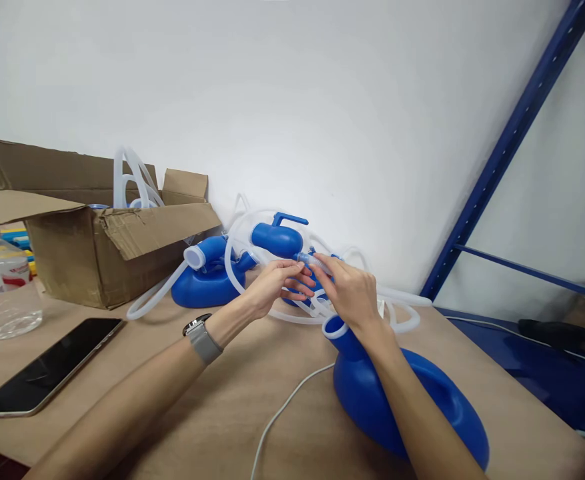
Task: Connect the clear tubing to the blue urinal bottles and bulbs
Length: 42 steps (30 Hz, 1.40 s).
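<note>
We see bright, even light, perhaps from overhead; soft shadows lie under the cardboard box (97, 247). Straight lines bow near the edges, the shelf frame (502, 160) leans, and the far right corner blurs.

A light brown worktop (282, 373) is set against a white wall. At its left, a clear plastic bottle (2, 283) and an open cardboard box (97, 247) are stood, with a dark phone (47, 367) laid flat in front of them. Blue plastic vessels (207, 277) with clear tubing (252, 267) are gathered near the wall. A larger blue vessel (372, 400) is placed nearer, beside a thin white cable (282, 413).
</note>
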### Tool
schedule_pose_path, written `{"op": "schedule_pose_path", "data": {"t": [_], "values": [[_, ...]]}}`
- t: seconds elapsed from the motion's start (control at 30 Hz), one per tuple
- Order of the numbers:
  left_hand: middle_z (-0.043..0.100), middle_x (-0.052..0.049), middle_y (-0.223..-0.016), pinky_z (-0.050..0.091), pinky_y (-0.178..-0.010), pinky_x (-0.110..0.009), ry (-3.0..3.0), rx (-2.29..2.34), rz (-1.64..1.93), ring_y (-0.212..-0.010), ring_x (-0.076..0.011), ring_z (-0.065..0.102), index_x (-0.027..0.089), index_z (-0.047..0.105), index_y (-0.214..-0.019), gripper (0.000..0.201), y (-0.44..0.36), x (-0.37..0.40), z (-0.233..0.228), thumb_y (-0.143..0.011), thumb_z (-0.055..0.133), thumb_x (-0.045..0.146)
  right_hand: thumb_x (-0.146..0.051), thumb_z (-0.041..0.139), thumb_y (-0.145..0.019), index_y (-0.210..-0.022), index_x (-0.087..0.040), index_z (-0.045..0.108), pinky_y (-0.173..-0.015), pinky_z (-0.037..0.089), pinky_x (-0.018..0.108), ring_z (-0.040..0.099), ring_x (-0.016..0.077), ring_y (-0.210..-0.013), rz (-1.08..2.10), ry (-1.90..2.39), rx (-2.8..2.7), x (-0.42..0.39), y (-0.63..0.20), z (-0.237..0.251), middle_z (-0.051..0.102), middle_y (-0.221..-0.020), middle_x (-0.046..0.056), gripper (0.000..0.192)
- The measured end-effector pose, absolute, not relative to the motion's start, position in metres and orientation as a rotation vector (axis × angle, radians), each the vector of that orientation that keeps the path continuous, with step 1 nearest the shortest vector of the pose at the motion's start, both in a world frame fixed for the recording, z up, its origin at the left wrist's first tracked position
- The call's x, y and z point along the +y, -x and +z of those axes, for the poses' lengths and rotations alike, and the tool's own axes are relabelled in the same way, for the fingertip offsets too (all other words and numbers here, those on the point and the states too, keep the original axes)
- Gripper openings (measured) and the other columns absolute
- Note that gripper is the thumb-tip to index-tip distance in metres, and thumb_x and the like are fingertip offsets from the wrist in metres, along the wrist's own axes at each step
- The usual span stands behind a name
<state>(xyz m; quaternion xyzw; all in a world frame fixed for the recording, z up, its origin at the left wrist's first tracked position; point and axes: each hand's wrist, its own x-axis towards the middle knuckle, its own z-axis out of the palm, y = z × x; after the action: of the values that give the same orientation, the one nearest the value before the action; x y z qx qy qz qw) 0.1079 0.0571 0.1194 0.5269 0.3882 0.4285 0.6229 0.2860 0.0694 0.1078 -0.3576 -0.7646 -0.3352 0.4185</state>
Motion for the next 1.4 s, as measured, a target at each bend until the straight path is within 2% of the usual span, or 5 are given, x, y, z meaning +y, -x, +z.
{"op": "schedule_pose_path", "data": {"t": [0.3,0.57,0.93,1.2,1.4], "values": [[0.07,-0.011,-0.119,0.054,-0.068,-0.01,-1.308,0.962,1.066,-0.074,-0.0002,0.069,0.011,0.058,-0.114,0.063,-0.096,0.058,0.13,-0.072,0.059,0.058,-0.032,0.055,-0.103,-0.13,-0.017,0.066,-0.082,0.051,0.035,0.07,0.0231,-0.096,-0.658,0.826,-2.061,0.061,-0.298,0.125,0.074,-0.111,0.005,0.033],[0.073,-0.008,-0.083,0.05,-0.062,-0.012,-1.308,1.02,1.097,-0.06,-0.0033,0.067,0.007,0.056,-0.098,0.046,-0.098,0.06,0.129,-0.078,0.052,0.049,-0.04,0.053,-0.103,-0.137,-0.024,0.063,-0.068,0.051,0.031,0.071,0.0198,-0.084,-0.488,1.032,-2.099,0.058,-0.292,0.123,0.072,-0.114,0.005,0.039],[0.066,-0.001,-0.066,0.052,-0.059,-0.013,-1.29,1.017,1.14,-0.056,-0.0034,0.064,0.01,0.05,-0.095,0.041,-0.111,0.044,0.132,-0.082,0.045,0.049,-0.038,0.049,-0.102,-0.127,-0.02,0.067,-0.09,0.056,0.037,0.071,0.0247,-0.108,-0.211,0.963,-2.054,0.058,-0.285,0.124,0.072,-0.124,0.008,0.035],[0.071,-0.004,-0.08,0.058,-0.065,-0.015,-1.271,0.929,1.111,-0.063,-0.0038,0.068,0.01,0.05,-0.099,0.047,-0.108,0.044,0.134,-0.081,0.045,0.053,-0.037,0.056,-0.099,-0.123,-0.02,0.07,-0.098,0.054,0.037,0.069,0.0241,-0.113,-0.088,0.871,-1.972,0.059,-0.286,0.123,0.072,-0.123,0.007,0.032],[0.072,-0.012,-0.115,0.056,-0.063,-0.014,-1.302,0.938,1.059,-0.071,-0.0048,0.071,0.012,0.055,-0.115,0.063,-0.104,0.041,0.137,-0.075,0.053,0.061,-0.038,0.054,-0.102,-0.127,-0.021,0.068,-0.095,0.055,0.037,0.069,0.0232,-0.111,-0.129,0.884,-2.038,0.059,-0.294,0.125,0.072,-0.124,0.006,0.034]]}}
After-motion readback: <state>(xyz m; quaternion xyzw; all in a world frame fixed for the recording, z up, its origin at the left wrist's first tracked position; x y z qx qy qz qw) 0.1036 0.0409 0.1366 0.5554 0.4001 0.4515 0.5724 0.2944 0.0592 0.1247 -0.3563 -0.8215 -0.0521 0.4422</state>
